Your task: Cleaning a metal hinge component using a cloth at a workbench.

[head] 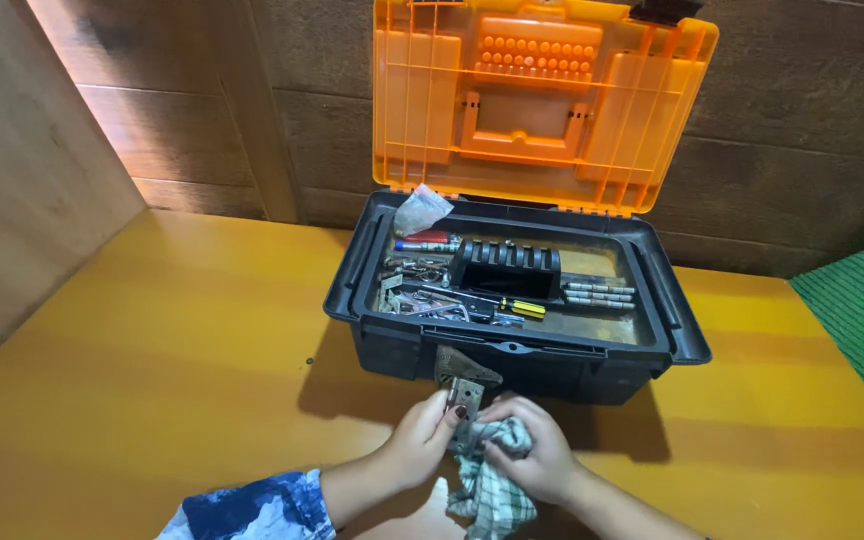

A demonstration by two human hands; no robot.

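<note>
The left hand (422,440) pinches a small metal hinge (466,398) at its fingertips, just in front of the open toolbox (512,350). The right hand (537,460) presses a checked cloth (492,490) against the hinge, above the yellow worktop (152,380).

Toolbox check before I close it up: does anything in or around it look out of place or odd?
A crumpled clear plastic bag sits on the back left rim of the black toolbox, not inside the tray. A tiny dark speck, maybe a screw, lies loose on the orange table left of the box. Otherwise nothing stands out.
</note>
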